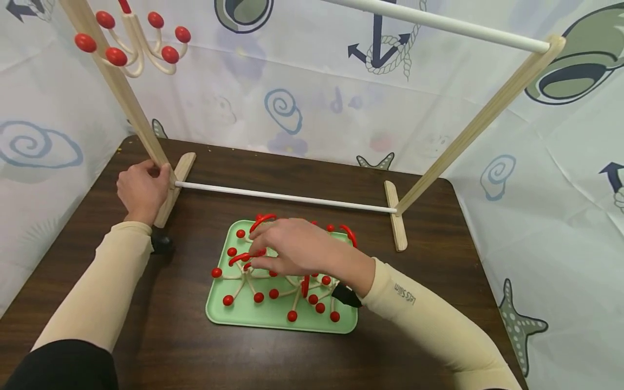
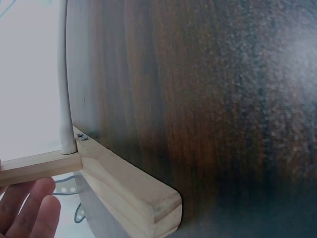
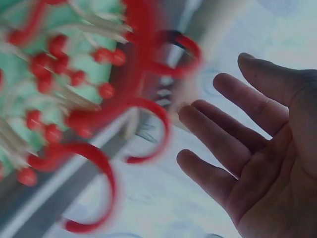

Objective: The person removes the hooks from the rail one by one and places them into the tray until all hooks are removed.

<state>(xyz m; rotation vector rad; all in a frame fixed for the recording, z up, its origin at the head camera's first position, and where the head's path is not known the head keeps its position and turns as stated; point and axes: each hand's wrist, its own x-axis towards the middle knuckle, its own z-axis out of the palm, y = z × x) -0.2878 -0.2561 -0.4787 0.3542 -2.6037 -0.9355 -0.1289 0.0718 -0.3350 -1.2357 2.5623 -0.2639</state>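
My left hand grips the left wooden post of a rack, low down near its foot. In the left wrist view, fingers lie along the underside of that post. My right hand hovers over a light green tray, fingers spread and holding nothing. Several cream-coloured branched hangers with red ball tips and red hooks lie in the tray, partly hidden by this hand. The right wrist view shows red hooks standing near the open palm, partly blurred.
One similar branched hanger hangs at the upper left beside the post. A white top rod and a white lower rod run across to the right post. Patterned cloth surrounds the dark wooden table.
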